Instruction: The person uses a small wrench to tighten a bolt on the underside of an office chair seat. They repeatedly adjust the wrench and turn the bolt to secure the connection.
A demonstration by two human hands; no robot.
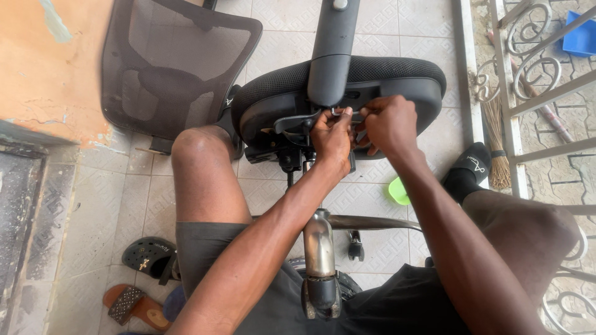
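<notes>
Office chair seat (397, 77), black and turned on its side, lies on the tiled floor (136, 205) between the person's knees, its underside facing them. Both hands meet at the seat's middle, just under the black armrest (332, 56). Left hand (332, 139) pinches a small metal tool (336, 111) against the mechanism; right hand (390, 124) is curled tight, fingers pressed together on the same spot. A mesh backrest (174, 62) leans near the orange wall (43, 62).
</notes>
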